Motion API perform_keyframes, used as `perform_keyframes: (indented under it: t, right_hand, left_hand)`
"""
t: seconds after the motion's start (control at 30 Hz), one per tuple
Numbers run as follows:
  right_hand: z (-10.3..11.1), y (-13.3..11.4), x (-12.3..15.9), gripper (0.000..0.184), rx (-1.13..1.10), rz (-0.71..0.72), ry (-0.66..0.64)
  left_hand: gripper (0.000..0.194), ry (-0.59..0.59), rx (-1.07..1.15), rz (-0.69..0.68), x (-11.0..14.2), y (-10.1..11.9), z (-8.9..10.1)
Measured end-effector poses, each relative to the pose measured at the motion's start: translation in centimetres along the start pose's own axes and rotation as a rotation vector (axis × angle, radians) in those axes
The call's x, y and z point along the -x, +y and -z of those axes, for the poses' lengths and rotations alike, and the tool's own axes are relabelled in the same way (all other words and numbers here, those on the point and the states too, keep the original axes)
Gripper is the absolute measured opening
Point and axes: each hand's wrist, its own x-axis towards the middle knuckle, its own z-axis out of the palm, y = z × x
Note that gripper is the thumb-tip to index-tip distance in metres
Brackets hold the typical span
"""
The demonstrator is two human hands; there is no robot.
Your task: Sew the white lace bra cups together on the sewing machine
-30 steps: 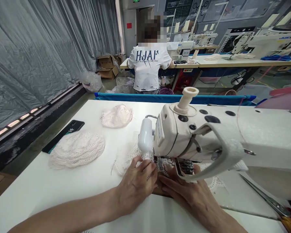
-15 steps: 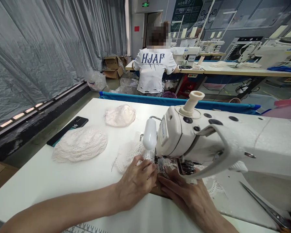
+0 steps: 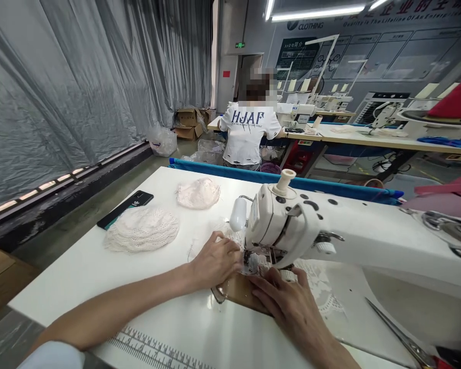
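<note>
White lace fabric (image 3: 236, 237) lies beneath the needle area of a white sewing machine (image 3: 271, 220). My left hand (image 3: 217, 260) is just left of the presser foot, its fingers curled down onto the lace. On the other side, my right hand (image 3: 294, 307) rests palm down with fingers apart, some fingertips hidden under the machine head. More lace with a scalloped edge (image 3: 330, 302) extends to the right of that hand. Between the hands shows a brown plate (image 3: 243, 293), with a small curved metal piece (image 3: 217, 294) at its left end.
A stack of lace pieces (image 3: 141, 230) overlaps a dark phone (image 3: 140, 198). Another lace piece (image 3: 198, 193) lies farther back. Scissors (image 3: 397, 330) are at the right, and a ruler scale (image 3: 157, 348) runs along the front. Beyond a blue cloth edge (image 3: 230, 173) sits a person (image 3: 249, 130).
The head view has tilted upward and pulled back. My left hand sits a little farther from my right hand, and more of the brown plate and the curved metal piece show.
</note>
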Motion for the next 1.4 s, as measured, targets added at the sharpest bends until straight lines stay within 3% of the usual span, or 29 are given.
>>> perform_keyframes:
  t: [0.1,0.2,0.33,0.4,0.47,0.57,0.63,0.73,0.83,0.93,1.03,1.23,1.4]
  right_hand:
    - [0.4,0.9,0.1,0.032,0.031,-0.012,-0.008]
    - [0.9,1.7,0.1,0.032,0.114,-0.031,0.016]
    - [1.2,0.8,0.1,0.031,0.137,-0.080,0.081]
    - [1.3,-0.8,0.2,0.029,-0.077,-0.134,0.036]
    - [1.6,-3.0,0.0,0.037,-0.430,-0.221,-0.101]
    - [2.3,-6.1,-0.7,0.045,-0.932,-0.358,-0.322]
    - [2.8,-7.6,-1.1,0.045,-1.191,-0.452,-0.383]
    - [3.6,-8.8,-0.6,0.045,-1.479,-0.557,-0.433]
    - [4.9,-9.8,0.9,0.033,-1.490,-0.531,-0.499]
    - [6.6,-10.8,2.2,0.028,-1.389,-0.450,-0.598]
    - [7.7,-11.2,2.9,0.027,-1.344,-0.425,-0.652]
    - [8.6,-10.3,5.0,0.032,-1.392,-0.539,-0.600]
    - [8.5,-10.6,6.9,0.033,-1.339,-0.505,-0.563]
  left_hand:
    - [0.020,-0.130,0.080,0.182,-2.2,-1.2,0.2]
    - [0.013,-0.224,0.126,0.279,-4.2,-2.3,0.2]
    - [0.011,-0.307,0.183,0.406,-3.6,-2.3,1.6]
    - [0.009,-0.357,0.214,0.452,-1.7,-1.3,3.2]
    - [0.016,-0.408,0.328,0.471,0.6,0.1,5.1]
    - [0.030,-0.444,0.844,0.584,3.6,2.9,7.6]
    - [0.034,-0.425,1.168,0.665,5.3,4.6,8.7]
    - [0.034,-0.391,1.341,0.693,7.9,6.8,9.5]
    - [0.030,-0.394,1.224,0.651,9.9,8.6,9.6]
    - [0.025,-0.345,1.050,0.507,10.7,10.0,9.0]
    - [0.019,-0.302,1.135,0.398,10.2,10.9,7.9]
    - [0.033,-0.265,1.403,0.611,9.7,11.9,6.5]
    - [0.035,-0.285,1.542,0.680,11.2,13.0,5.0]
